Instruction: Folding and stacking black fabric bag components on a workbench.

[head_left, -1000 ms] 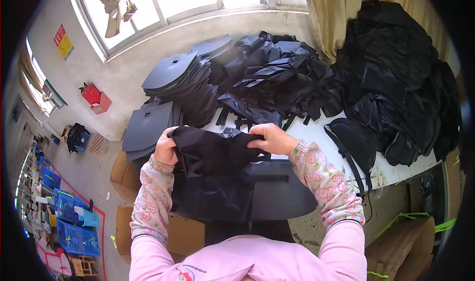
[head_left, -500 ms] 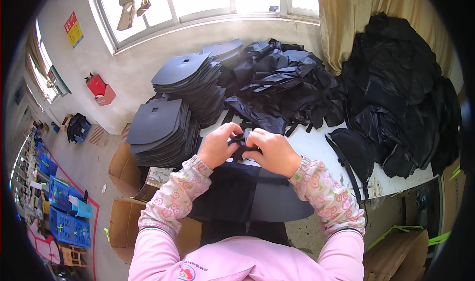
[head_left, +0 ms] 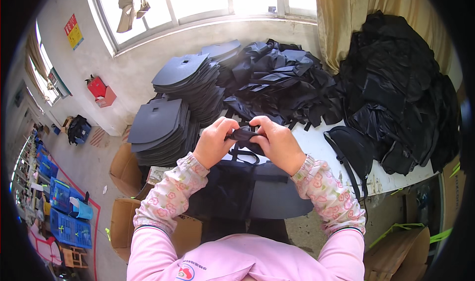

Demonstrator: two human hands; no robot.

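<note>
Between my two hands a small piece of black fabric (head_left: 242,134) is stretched above the near edge of the table. My left hand (head_left: 213,141) pinches its left end, and my right hand (head_left: 280,145) pinches the right end. A thin black strap loop (head_left: 246,155) hangs just beneath it. Closer to my body lies a black cloth panel (head_left: 220,189), with a stiff dark grey sheet (head_left: 281,197) showing at its right. Whether the held fabric is joined to the panel is hard to make out.
Stacks of dark grey sheets (head_left: 157,123) stand at the left of the white table (head_left: 316,145). Behind my hands is a pile of black fabric pieces (head_left: 282,81). A black pouch (head_left: 352,150) with a strap lies right, beside a tall black fabric heap (head_left: 396,88). Cardboard boxes (head_left: 126,226) flank me.
My hands have turned and drawn slightly apart, so the black fabric now spans between them. The strap loop has come into view below, and the dark sheet's near edge looks straighter.
</note>
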